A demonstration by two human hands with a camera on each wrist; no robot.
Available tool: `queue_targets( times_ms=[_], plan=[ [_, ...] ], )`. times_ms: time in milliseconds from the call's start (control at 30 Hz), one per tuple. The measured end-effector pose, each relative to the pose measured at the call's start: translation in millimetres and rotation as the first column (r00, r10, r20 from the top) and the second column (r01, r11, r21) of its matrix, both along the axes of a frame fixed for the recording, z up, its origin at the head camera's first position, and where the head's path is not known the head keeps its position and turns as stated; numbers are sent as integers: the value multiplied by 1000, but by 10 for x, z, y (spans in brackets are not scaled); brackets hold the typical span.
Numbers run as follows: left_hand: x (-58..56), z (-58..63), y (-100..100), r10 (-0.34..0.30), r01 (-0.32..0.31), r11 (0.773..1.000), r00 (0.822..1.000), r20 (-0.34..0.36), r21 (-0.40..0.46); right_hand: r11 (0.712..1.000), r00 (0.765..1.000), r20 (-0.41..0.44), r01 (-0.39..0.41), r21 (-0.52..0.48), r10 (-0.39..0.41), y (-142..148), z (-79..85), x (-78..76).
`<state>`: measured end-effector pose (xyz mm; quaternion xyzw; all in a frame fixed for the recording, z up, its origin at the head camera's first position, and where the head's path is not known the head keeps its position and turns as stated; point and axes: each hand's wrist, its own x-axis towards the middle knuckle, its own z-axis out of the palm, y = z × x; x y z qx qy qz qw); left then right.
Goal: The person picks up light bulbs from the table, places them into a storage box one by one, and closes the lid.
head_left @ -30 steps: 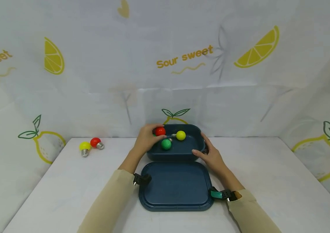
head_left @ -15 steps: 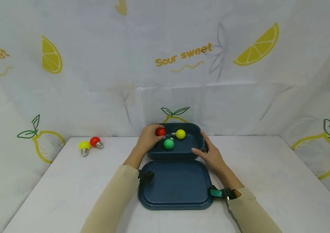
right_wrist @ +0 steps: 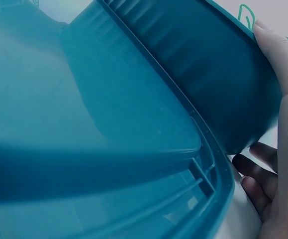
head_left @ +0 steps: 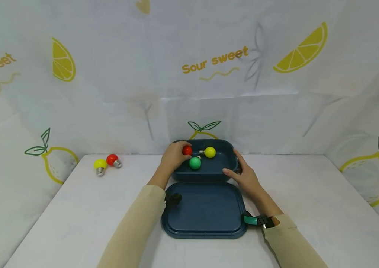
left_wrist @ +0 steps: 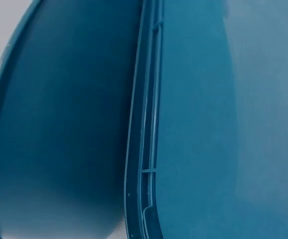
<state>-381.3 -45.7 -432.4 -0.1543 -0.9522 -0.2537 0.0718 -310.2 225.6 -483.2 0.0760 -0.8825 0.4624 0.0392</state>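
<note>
In the head view my left hand (head_left: 174, 155) reaches over the left end of a dark blue box (head_left: 216, 168). Its thumb and fingers pinch a red light bulb (head_left: 187, 150) inside the box. Beside that bulb lie a green bulb (head_left: 195, 163) and a yellow bulb (head_left: 210, 152). My right hand (head_left: 247, 178) grips the box's right end, thumb on the front rim; in the right wrist view, fingers (right_wrist: 258, 174) curl around its lower corner. The left wrist view shows the box's outer wall (left_wrist: 64, 124) but no hand.
The flat blue lid (head_left: 206, 212) lies on the white table (head_left: 109, 216) in front of the box, under both wrists. Further left are another yellow bulb (head_left: 100, 165) and another red bulb (head_left: 112, 160). A lemon-print white cloth (head_left: 125, 82) hangs behind.
The red bulb in my left hand sits slightly lower in the box. The green bulb has rolled a little right, its metal base turning toward the back. The right hand keeps its grip.
</note>
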Motion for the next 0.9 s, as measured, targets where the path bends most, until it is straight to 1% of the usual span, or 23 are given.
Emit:
queue_targets(
  times_ms=[200,333,500,733,900],
  plan=[
    [-1,17,48,-2,5,995,1000,29,-98,1000,1000,11,2,7,-3,22,4,-8],
    [-15,4,74,-11,13,993,1000,18,-114,1000,1000,14,10,13,-10,38,2,0],
    [-13,-2,71,3,-2,995,1000,19,-97,1000,1000,15,6,10,-6,28,5,9],
    [27,20,29,9,-7,999,999,42,-41,1000,1000,18,-1,8,1,8,-5,2],
    [39,27,12,19,-18,998,1000,21,-59,1000,1000,7,-8,5,8,-1,-8,-5]
  ],
)
